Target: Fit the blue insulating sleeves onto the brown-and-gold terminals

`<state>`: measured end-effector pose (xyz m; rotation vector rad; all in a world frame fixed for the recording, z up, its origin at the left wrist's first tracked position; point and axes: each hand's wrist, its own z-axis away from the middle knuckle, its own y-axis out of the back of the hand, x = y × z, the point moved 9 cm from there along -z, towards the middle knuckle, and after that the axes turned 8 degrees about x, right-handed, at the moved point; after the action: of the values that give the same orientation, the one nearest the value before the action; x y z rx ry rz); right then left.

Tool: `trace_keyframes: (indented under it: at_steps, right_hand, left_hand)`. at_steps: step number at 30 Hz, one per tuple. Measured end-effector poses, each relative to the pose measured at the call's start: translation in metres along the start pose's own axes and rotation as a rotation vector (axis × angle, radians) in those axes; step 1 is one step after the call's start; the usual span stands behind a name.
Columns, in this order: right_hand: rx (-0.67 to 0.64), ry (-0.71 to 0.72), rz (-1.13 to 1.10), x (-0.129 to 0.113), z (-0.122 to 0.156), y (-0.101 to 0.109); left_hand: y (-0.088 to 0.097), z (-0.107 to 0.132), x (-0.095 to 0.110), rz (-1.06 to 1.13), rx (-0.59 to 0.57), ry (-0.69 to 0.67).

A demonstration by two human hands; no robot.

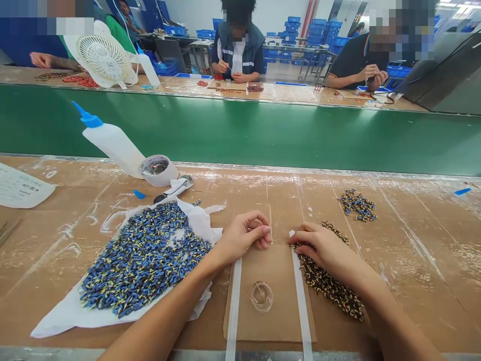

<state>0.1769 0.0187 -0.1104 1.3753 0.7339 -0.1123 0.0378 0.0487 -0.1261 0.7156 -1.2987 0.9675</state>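
Observation:
My left hand (246,234) is curled above the top of a cardboard pad (270,311), its fingertips pinched together on something too small to make out. My right hand (323,248) rests with bent fingers on a row of small dark parts (330,288) lying along the right white tape strip (300,296). A second white tape strip (235,301) borders the pad's left side. A small clear dish (262,296) sits on the pad. A heap of blue and yellow small parts (143,258) lies on white paper (60,318) to the left.
A white glue bottle with a blue cap (112,143) leans on a tape roll (158,170). A small pile of parts (356,204) lies at the right. A green conveyor belt (263,133) runs behind; three people work beyond it, beside a white fan (101,60).

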Motion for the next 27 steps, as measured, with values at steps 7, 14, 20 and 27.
trace_keyframes:
  at_steps: [7,14,20,27]
  right_hand:
    - [0.062,0.037,0.065,-0.009,-0.003,-0.006]
    - [0.147,0.072,0.119,-0.013,0.0,-0.006]
    - [0.16,0.056,0.094,-0.01,-0.001,-0.01]
    - [0.185,0.023,-0.055,-0.01,-0.001,0.007]
  left_hand:
    - [0.001,-0.006,-0.017,0.06,0.002,0.094]
    - [0.001,-0.005,-0.017,0.034,-0.008,0.104]
    - [-0.003,-0.001,-0.013,0.003,-0.037,0.082]
    - [-0.005,-0.001,-0.014,-0.025,-0.058,0.034]
